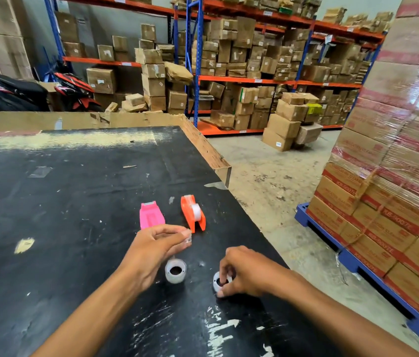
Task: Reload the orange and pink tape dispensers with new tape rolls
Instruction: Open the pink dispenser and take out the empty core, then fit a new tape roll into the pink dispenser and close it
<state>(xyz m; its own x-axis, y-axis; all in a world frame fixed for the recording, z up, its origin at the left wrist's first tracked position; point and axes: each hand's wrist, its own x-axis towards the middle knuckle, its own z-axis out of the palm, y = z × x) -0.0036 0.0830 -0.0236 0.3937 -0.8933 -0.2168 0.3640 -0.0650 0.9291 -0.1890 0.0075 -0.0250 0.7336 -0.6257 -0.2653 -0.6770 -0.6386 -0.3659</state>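
While both forearms are reaching in over the black table, the right hand is curling closed around a clear tape roll, its fingers pinching the roll's rim and pressing it against the tabletop. The left hand is hovering just above the surface, thumb and fingertips pinched together on what is looking like a small clear strip of tape; it is too blurred to tell more. Between the two hands, just below the left one, a second clear tape roll is lying flat on the table, touched by neither hand. Just beyond the left hand's knuckles, the pink dispenser is lying with no roll showing in it. Beside it, just beyond the left fingertips, the orange dispenser is standing on edge with a roll already sitting in its cradle. Farther out past the table's far edge, shelving racks are holding stacked cardboard boxes, and off beyond the right hand a shrink-wrapped stack of cartons is standing on a blue pallet.
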